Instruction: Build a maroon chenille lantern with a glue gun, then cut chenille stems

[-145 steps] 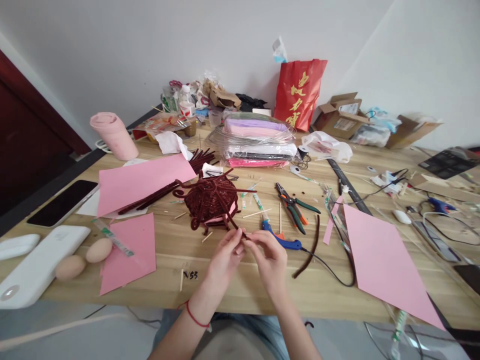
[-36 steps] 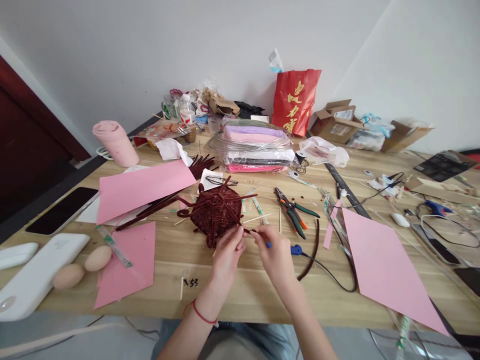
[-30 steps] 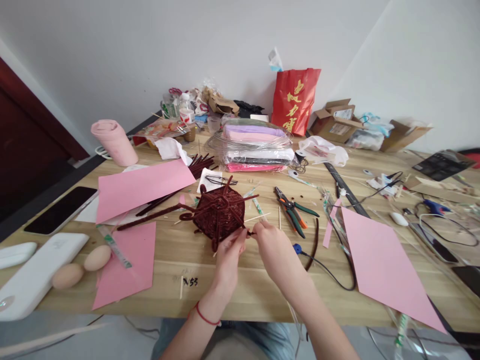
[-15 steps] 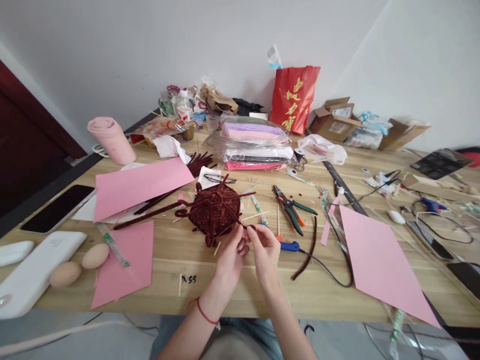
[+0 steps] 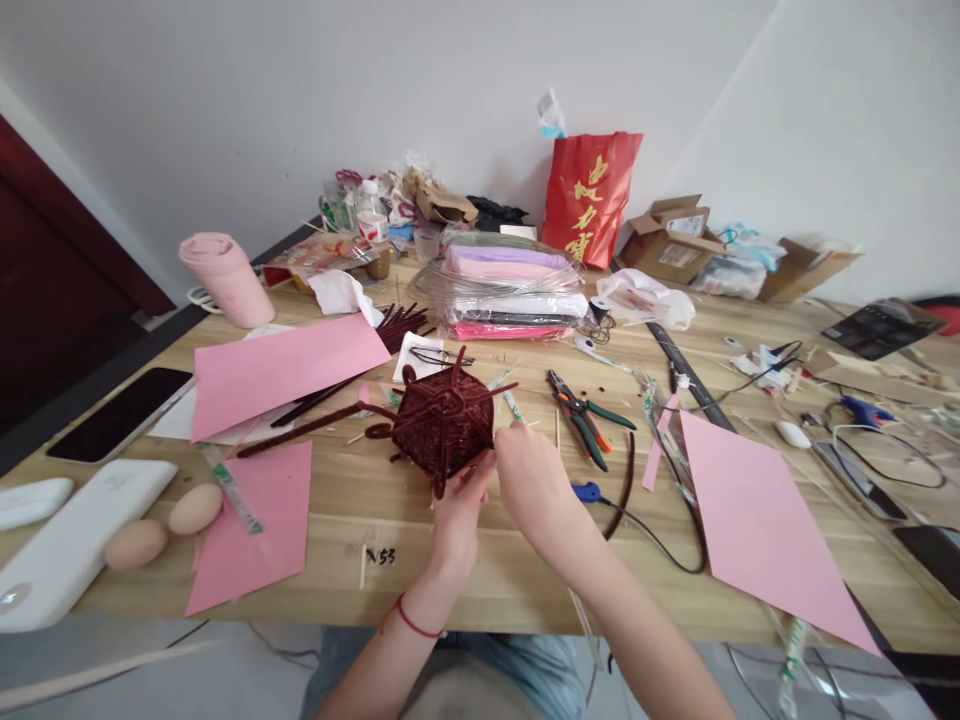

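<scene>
Tabletop (image 5: 337, 590); left hand (image 5: 457, 515), right hand (image 5: 536, 480) at maroon weave (image 5: 466, 425); longest strand (image 5: 300, 430) leftward.

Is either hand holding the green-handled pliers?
No, the pliers lie on the table, apart from both the left hand and the right hand.

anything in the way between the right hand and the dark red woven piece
Nothing visible: the right hand is close at the right edge of the woven piece. The left hand is at the lower edge, and the pliers lie farther right.
</scene>
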A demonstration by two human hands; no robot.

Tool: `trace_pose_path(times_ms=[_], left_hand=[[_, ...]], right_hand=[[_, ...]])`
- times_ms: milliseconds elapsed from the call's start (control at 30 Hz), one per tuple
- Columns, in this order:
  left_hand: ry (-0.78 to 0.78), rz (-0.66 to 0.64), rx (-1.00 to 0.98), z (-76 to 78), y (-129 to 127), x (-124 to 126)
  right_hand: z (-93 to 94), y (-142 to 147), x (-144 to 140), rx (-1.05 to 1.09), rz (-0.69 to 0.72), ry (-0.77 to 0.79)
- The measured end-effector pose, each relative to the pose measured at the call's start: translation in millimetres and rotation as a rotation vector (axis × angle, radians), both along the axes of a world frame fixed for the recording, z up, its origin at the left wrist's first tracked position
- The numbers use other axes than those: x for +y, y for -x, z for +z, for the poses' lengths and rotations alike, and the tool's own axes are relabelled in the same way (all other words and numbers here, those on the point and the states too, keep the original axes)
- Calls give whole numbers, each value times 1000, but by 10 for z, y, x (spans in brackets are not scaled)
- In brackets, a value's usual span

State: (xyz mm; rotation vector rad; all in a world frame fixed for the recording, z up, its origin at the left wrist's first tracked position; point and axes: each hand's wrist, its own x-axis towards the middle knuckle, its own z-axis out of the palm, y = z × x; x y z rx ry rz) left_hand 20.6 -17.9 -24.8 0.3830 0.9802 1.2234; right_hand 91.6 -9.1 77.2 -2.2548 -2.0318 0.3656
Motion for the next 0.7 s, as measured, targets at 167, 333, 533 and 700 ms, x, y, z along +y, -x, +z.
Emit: trace_pose_path(times_ms=[167,333,533,700], left_hand=[[-11,-4,-89,46,21,58],[33,-63,-245,88,61,85],[77,-107,-334,32,-13,65],[83,-74,-301,38,-13,42]], right_hand=[[-30,-87,-20,64,24,-47],[-445,-169,-174,851,-158,-453],[-906,112,-218,1337,-392,-585],[-884,65,-189,1240,-377,-624]])
